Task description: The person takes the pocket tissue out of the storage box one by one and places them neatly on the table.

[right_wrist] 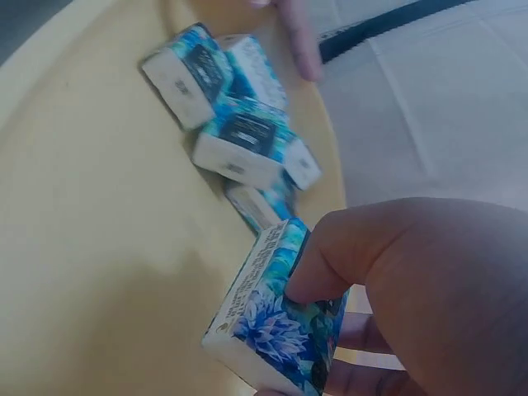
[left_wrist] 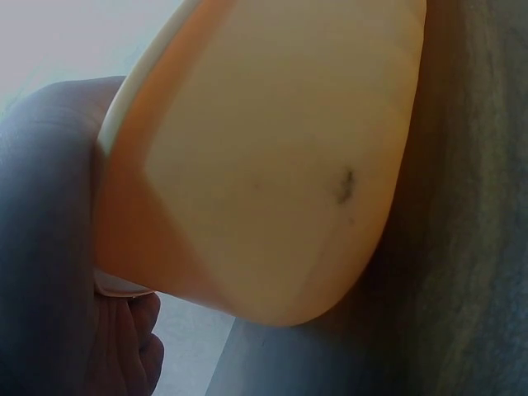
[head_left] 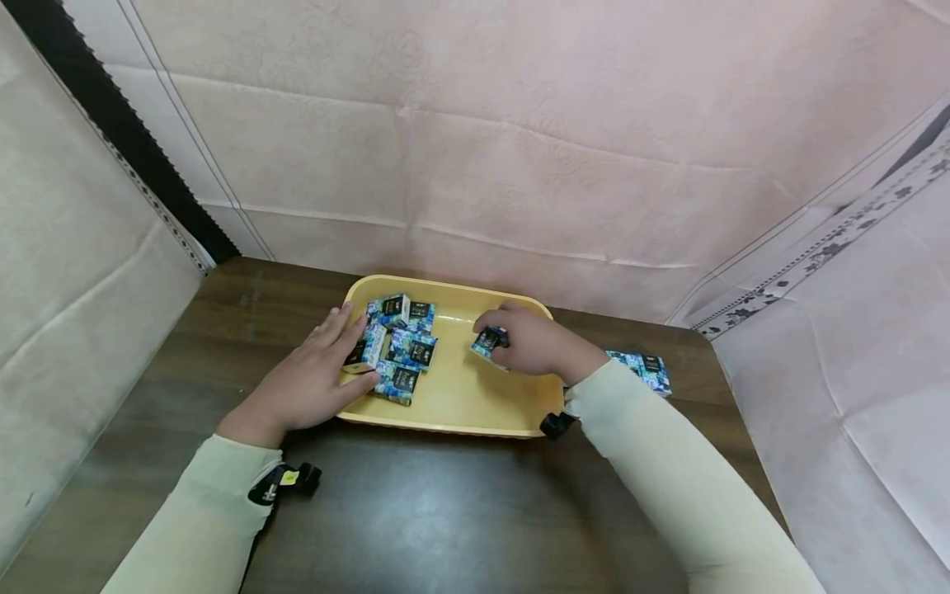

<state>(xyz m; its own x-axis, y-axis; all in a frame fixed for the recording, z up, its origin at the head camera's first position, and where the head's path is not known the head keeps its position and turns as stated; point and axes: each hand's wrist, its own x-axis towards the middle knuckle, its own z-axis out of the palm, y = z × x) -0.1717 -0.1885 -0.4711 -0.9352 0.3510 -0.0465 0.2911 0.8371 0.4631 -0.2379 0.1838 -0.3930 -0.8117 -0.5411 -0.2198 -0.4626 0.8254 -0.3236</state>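
— What is held?
— A box (right_wrist: 276, 330) is pinched in the right hand (head_left: 530, 340) above the tray (head_left: 475, 404), which is touched at nine o'clock by the left hand (head_left: 308, 384), fingers extended.
— Beyond?
— More boxes (head_left: 644, 371) are seen on the tabletop (head_left: 438, 511), three o'clock.

A brown table (head_left: 416, 503) is being backed by pale cloth (head_left: 482, 165). Its sides are being edged by a black strip (head_left: 126, 132) and floral border (head_left: 824, 249).

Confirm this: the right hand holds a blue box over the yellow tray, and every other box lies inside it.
Not entirely: the head view shows at least one other box on the table, right of the yellow tray. The right hand does hold a blue box over it.
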